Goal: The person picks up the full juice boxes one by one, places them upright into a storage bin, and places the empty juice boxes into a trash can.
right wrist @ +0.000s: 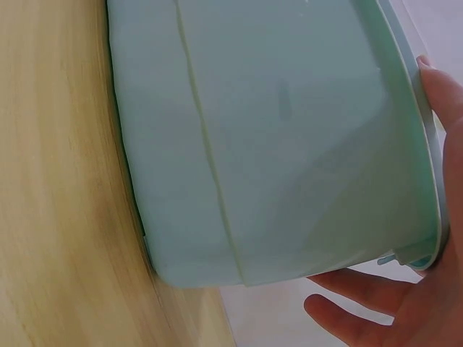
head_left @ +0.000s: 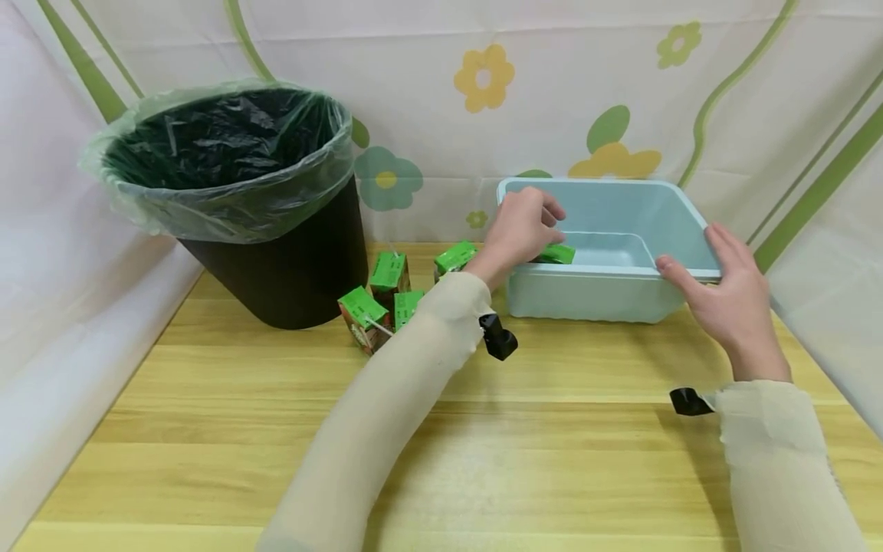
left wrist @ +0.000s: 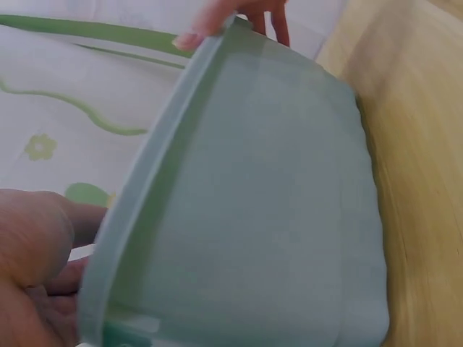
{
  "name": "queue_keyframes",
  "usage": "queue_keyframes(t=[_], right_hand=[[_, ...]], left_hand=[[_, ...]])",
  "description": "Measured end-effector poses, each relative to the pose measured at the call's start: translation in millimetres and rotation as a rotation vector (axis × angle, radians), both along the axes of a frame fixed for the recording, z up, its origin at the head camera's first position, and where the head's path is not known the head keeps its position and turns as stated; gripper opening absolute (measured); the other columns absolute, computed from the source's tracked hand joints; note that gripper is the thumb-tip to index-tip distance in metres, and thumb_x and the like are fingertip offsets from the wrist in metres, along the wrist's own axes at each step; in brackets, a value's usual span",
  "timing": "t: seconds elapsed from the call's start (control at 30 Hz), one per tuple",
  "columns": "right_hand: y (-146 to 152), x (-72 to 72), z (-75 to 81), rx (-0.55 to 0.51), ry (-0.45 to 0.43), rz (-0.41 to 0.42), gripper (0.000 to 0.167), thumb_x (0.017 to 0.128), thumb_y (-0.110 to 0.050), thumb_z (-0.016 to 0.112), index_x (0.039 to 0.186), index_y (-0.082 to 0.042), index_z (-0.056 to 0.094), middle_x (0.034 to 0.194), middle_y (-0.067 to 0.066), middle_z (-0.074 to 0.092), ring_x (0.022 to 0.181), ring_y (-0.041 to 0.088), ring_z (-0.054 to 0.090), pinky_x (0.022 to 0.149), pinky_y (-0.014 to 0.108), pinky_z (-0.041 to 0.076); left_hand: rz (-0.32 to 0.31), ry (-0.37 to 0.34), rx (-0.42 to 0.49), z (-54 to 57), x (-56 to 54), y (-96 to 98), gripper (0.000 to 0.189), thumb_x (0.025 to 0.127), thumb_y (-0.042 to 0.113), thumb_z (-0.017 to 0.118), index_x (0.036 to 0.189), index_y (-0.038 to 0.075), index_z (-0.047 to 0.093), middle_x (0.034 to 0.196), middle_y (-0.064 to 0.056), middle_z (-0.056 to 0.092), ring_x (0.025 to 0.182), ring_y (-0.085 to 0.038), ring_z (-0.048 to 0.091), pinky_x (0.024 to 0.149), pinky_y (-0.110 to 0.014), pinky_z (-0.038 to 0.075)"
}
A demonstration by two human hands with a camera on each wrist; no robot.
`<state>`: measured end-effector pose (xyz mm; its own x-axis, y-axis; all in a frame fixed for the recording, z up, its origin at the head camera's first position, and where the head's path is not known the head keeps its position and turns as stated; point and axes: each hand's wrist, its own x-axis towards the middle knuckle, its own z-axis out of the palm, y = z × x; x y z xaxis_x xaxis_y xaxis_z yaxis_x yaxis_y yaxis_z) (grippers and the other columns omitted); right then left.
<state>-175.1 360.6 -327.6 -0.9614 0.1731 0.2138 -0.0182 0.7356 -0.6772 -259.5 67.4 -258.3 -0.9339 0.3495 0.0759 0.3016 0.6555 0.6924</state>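
Note:
A light blue plastic bin (head_left: 586, 295) stands upright on the table. My right hand (head_left: 738, 299) grips its right front corner, thumb over the rim and fingers along the outer end wall. In the right wrist view, fingers (right wrist: 362, 293) reach around that end. My left hand (head_left: 520, 230) is over the bin's left end with its fingers bent. Just below them, inside the bin, shows the green top of a drink carton (head_left: 557, 254); I cannot tell whether the fingers hold it. In the left wrist view the left hand (left wrist: 36, 253) is partly behind the rim.
Several green-topped drink cartons (head_left: 389, 270), some with straws, stand left of the bin, partly behind my left forearm. Another carton (head_left: 455, 257) is near the bin's left wall. A black trash can (head_left: 297, 268) with a clear liner stands at back left. Patterned cloth hangs behind.

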Motion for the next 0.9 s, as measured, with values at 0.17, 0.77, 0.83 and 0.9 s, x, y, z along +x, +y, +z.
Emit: queue_keyframes(t=[0.17, 0.77, 0.83, 0.9], right_hand=[[0, 0.4, 0.0, 0.004, -0.005, 0.003, 0.093, 0.102, -0.056, 0.062, 0.172, -0.02, 0.014, 0.181, -0.001, 0.004, 0.167, 0.04, 0.002, 0.128, 0.075, 0.007], [-3, 0.5, 1.6, 0.025, 0.0, 0.006, 0.091, 0.103, -0.054, 0.06, 0.172, -0.015, 0.015, 0.181, 0.006, 0.006, 0.167, 0.043, 0.004, 0.128, 0.075, 0.008], [-3, 0.6, 1.6, 0.024, 0.001, 0.004, 0.091, 0.103, -0.054, 0.06, 0.172, -0.014, 0.015, 0.181, 0.006, 0.006, 0.166, 0.043, 0.004, 0.128, 0.075, 0.008], [-3, 0.6, 1.5, 0.024, 0.003, 0.002, 0.091, 0.103, -0.054, 0.06, 0.172, -0.014, 0.015, 0.181, 0.006, 0.006, 0.166, 0.043, 0.004, 0.128, 0.074, 0.008]], left_hand=[[0.005, 0.038, 0.089, 10.2, 9.2, -18.3, 0.026, 0.097, 0.025, 0.079, 0.123, 0.02, 0.076, 0.122, 0.003, 0.077, 0.112, -0.01, 0.069, 0.091, -0.025, 0.058], [0.071, 0.016, 0.252, 9.6, 45.5, -103.8, 0.026, 0.092, 0.025, 0.085, 0.116, 0.019, 0.078, 0.12, 0.0, 0.077, 0.105, -0.016, 0.072, 0.092, -0.034, 0.061], [0.074, 0.004, 0.254, 6.8, 47.3, -110.3, 0.026, 0.092, 0.024, 0.086, 0.115, 0.018, 0.078, 0.12, 0.0, 0.077, 0.105, -0.017, 0.072, 0.091, -0.036, 0.061], [0.08, -0.005, 0.249, 4.6, 49.6, -116.3, 0.025, 0.092, 0.023, 0.086, 0.115, 0.018, 0.078, 0.121, 0.0, 0.076, 0.106, -0.017, 0.072, 0.092, -0.037, 0.061]])
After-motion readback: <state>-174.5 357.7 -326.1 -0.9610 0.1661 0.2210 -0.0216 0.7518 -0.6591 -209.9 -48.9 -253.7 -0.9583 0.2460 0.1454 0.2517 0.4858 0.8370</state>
